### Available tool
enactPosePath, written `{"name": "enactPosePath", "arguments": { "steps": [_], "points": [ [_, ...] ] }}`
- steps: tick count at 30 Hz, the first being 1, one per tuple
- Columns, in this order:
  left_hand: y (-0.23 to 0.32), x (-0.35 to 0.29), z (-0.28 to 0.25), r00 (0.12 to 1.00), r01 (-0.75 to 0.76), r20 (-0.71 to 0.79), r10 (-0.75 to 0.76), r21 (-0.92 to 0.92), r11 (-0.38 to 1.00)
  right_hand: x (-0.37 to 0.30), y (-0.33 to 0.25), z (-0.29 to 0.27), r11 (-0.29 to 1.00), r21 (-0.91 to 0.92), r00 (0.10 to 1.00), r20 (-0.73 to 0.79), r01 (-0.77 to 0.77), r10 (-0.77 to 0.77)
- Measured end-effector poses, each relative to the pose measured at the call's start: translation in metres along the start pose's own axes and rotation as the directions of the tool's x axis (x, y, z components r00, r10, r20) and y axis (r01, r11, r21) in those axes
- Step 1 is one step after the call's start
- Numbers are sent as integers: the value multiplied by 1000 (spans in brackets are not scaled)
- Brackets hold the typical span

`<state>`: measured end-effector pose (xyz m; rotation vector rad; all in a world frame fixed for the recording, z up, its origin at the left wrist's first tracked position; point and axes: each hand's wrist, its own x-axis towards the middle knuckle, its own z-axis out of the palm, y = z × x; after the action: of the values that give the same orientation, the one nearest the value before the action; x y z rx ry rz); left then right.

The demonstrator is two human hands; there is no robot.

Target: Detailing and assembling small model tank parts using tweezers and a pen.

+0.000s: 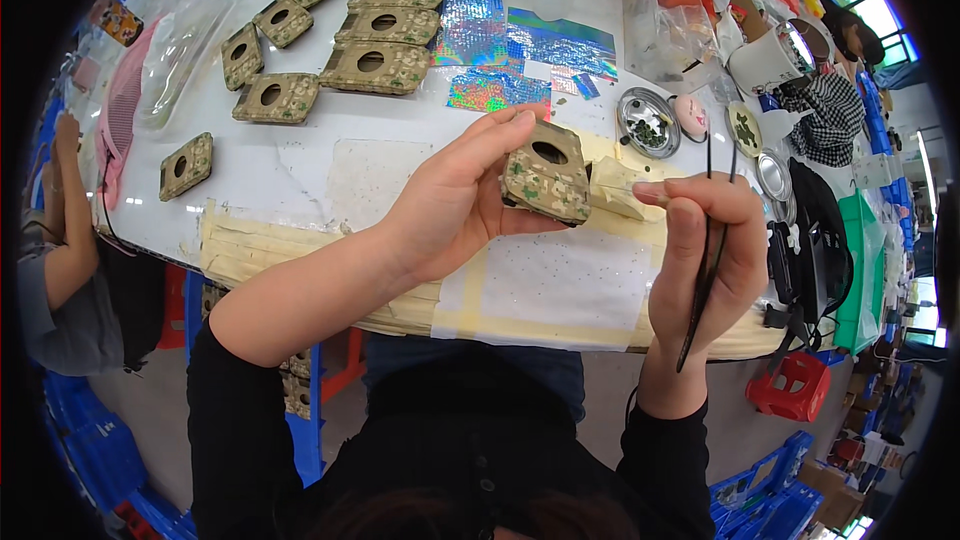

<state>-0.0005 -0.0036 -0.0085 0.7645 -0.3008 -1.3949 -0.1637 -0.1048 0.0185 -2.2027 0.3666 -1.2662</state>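
At the far left edge another person's arm (62, 240) rests by the white surface (300, 170). In the upper left of the frame lie more tan cases with round holes (375, 65). Left of centre the left hand (455, 205) grips a tan patterned case (547, 170) — tilted, held above the surface at mid-frame. Holographic foil sheets (520, 50) lie above it. Right of centre the right hand (705, 250) is closed around a thin dark brush (706, 270) — just beside the case.
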Motion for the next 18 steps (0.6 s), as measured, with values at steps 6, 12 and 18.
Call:
{"name": "enactPosePath", "arguments": {
  "steps": [6, 12, 18],
  "points": [
    [0, -1, 1, 1000, 6, 2, -6, 7, 1000, -1, 3, 16, 965, 230, 991, 53, -129, 120],
    [0, -2, 1, 1000, 10, 7, -10, 5, 1000, -2, 1, 18, 952, 251, 984, 83, -175, 159],
    [1, -2, 2, 1000, 14, 7, -14, 1, 1000, -1, 1, 17, 961, 231, 986, 101, -155, 134]
  ]
}}
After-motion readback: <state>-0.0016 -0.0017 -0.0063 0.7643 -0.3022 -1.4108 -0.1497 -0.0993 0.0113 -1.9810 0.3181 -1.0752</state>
